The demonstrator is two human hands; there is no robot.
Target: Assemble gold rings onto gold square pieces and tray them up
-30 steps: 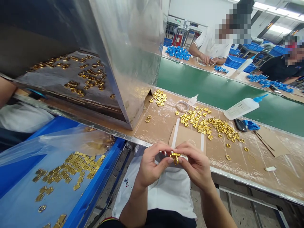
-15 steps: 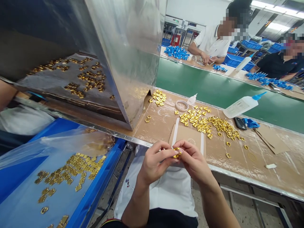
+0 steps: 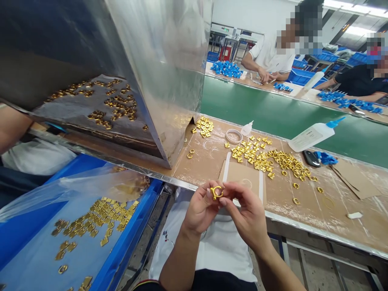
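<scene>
Over the front edge of the table I hold a gold-coloured ring (image 3: 216, 193) with a flat plate on one side. My left hand (image 3: 196, 212) pinches the plate side between thumb and fingers. Thumb and forefinger of my right hand (image 3: 250, 208) are at the ring's open right side, curled around its edge. Behind my hands lies a cardboard piece (image 3: 239, 173) with white strips. Past it is a pile of square gold pieces (image 3: 247, 149), beside a heap of gold rings (image 3: 287, 161).
A metal hood (image 3: 178, 81) with gold pieces inside stands at left. Below it is a blue bin (image 3: 121, 246) holding more. Glue bottle (image 3: 313, 135), tape roll (image 3: 234, 136) and small bottle (image 3: 247, 128) are on the table. Co-workers sit across the green belt (image 3: 257, 105).
The ring has turned in my fingers, so its round opening now shows. My right fingers have loosened and spread slightly. The whole view has shifted a little.
</scene>
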